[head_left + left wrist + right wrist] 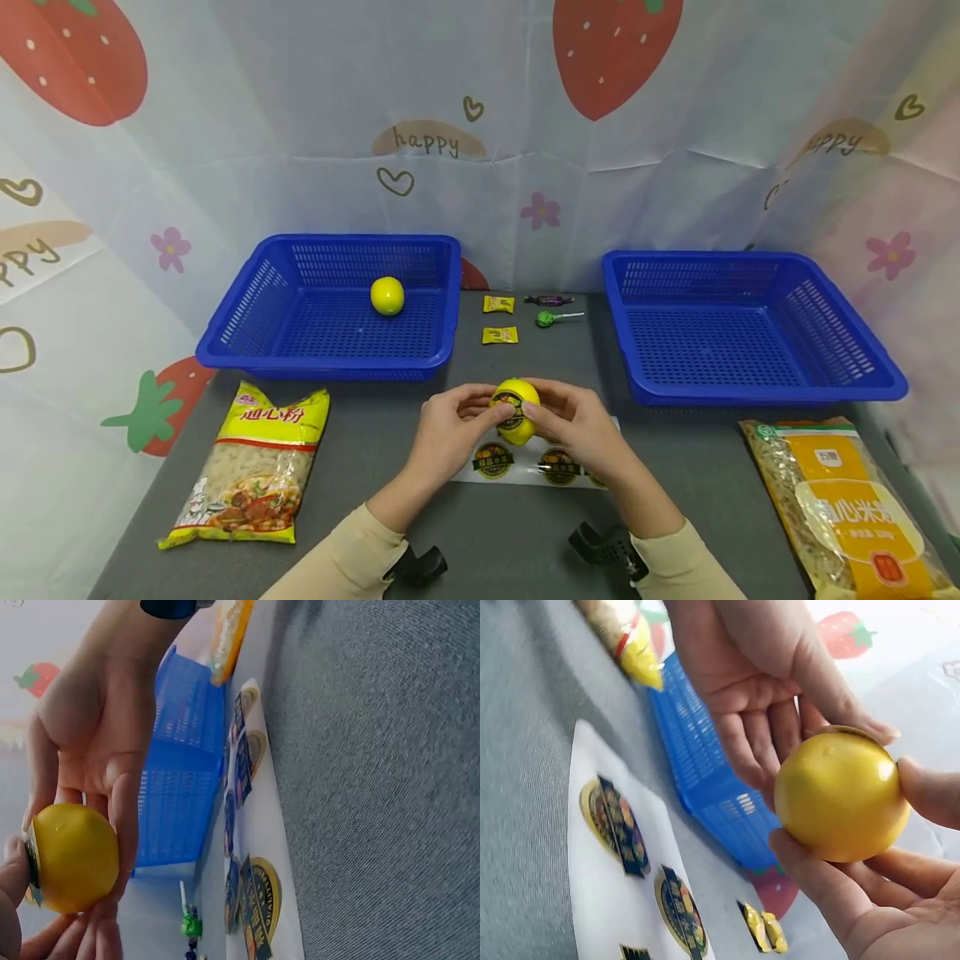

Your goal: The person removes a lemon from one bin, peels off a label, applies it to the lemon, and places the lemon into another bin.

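Observation:
A yellow lemon (517, 432) is held between both hands above the table's middle, a dark round sticker on its upper face. My left hand (453, 433) grips it from the left, its thumb on the sticker. From the other side my right hand (577, 425) holds it with thumb and fingers. In the left wrist view, the sticker's edge shows at the side of the lemon (75, 859). The right wrist view has the thumbs on top of the lemon (840, 799). Beneath the hands lies a white sheet of round stickers (525, 473), partly hidden by them.
At the back left, a blue basket (322, 373) contains another yellow lemon (387, 296); a second blue basket (765, 392) stands right. Between them lie yellow-wrapped candies (500, 335), a purple candy (550, 300) and a green lollipop (546, 318). Food bags (255, 467) (855, 508) flank the front.

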Available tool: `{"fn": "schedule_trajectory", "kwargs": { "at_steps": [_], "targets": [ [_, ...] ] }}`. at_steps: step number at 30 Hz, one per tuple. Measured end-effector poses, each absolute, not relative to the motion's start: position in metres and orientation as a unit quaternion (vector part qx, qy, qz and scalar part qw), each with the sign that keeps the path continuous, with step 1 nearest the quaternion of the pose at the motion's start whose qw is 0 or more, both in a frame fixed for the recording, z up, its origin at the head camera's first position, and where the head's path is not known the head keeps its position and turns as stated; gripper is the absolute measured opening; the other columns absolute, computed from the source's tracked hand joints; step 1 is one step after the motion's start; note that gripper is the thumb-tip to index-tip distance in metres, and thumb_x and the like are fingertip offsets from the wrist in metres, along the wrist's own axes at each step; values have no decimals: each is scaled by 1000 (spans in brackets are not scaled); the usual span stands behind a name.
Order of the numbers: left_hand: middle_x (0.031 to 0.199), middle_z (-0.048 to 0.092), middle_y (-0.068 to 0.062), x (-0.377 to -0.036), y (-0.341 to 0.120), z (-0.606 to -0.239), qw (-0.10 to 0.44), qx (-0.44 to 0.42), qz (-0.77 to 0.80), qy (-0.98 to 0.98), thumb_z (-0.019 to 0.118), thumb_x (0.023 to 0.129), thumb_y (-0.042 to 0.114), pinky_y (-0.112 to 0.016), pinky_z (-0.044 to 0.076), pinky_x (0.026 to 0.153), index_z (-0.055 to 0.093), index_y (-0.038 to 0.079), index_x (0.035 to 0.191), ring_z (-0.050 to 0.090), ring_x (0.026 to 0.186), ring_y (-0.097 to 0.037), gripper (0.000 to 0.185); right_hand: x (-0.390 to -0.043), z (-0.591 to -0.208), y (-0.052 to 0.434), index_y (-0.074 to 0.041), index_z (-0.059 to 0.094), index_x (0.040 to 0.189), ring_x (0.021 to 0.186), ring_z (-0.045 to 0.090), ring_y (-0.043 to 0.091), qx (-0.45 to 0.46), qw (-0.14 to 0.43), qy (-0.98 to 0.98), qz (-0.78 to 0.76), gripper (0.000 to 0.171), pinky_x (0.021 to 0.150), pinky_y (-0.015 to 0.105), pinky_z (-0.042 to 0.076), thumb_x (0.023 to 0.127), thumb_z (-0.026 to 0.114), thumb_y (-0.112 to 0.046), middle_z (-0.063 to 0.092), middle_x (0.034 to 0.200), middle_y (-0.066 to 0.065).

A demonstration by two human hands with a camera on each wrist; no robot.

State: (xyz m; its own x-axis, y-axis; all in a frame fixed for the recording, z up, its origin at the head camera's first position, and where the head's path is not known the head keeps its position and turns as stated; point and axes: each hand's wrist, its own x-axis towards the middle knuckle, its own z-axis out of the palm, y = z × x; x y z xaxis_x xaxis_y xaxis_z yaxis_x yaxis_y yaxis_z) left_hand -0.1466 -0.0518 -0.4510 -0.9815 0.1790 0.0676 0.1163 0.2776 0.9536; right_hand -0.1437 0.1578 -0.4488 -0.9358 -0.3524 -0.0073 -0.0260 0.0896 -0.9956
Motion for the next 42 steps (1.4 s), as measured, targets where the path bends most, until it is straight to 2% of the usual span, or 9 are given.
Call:
{"fn": "schedule_trajectory", "kwargs": {
  "at_steps": [7,12,18,21,26,28,32,36,42],
  "targets": [
    [96,77,-1,-148,-53,-449,16,99,600,794,82,85,30,-24,58,75,77,13,110,71,83,-11,31,-143,-449,160,3,48,146,115,67,25,-116,152,688,-700,51,91,36,58,102,62,-21,57,137,28],
    [106,77,-4,-152,-55,-449,37,118,615,779,80,87,24,-24,59,79,78,11,113,73,90,-15,29,-142,-449,164,4,44,148,115,67,20,-112,168,658,-726,54,93,40,56,103,61,-20,54,141,28],
    [115,75,-5,-157,-56,-452,77,109,651,747,80,87,21,-27,59,85,77,10,116,72,102,-17,31,-142,-447,170,8,40,149,115,67,17,-108,174,613,-763,54,95,39,56,104,58,-15,54,141,25],
    [114,76,-5,-156,-56,-455,92,82,679,724,79,88,19,-32,59,88,77,10,115,72,101,-15,29,-142,-445,171,9,38,150,115,67,17,-103,179,605,-769,55,95,39,56,104,57,-15,55,142,22],
    [106,78,-6,-154,-54,-454,87,43,713,694,78,89,16,-50,56,89,79,10,111,69,87,-17,22,-143,-442,171,9,37,151,117,66,18,-105,183,592,-778,56,96,40,56,105,57,-16,56,140,17],
    [104,78,-6,-154,-53,-453,80,43,714,694,77,90,17,-52,55,89,80,11,110,69,86,-18,21,-143,-441,171,10,36,151,117,66,17,-107,179,591,-779,56,95,38,57,105,56,-16,58,138,14],
    [107,77,-6,-152,-53,-449,73,55,699,709,73,94,26,-45,57,91,79,12,113,70,91,-24,24,-143,-442,169,8,38,150,115,66,15,-97,165,600,-777,53,92,34,58,105,55,-15,61,134,10],
    [116,74,-6,-148,-53,-443,77,71,674,731,72,95,35,-35,58,92,74,13,121,71,104,-24,34,-142,-443,166,3,41,151,118,64,15,-86,160,612,-770,52,94,33,56,105,56,-16,55,140,16],
    [116,74,-6,-144,-53,-440,94,64,643,758,77,90,39,-35,58,90,72,13,125,71,107,-20,44,-140,-440,160,-6,44,152,126,59,21,-76,139,676,-719,53,100,32,53,104,59,-24,52,145,20]
  ]
}}
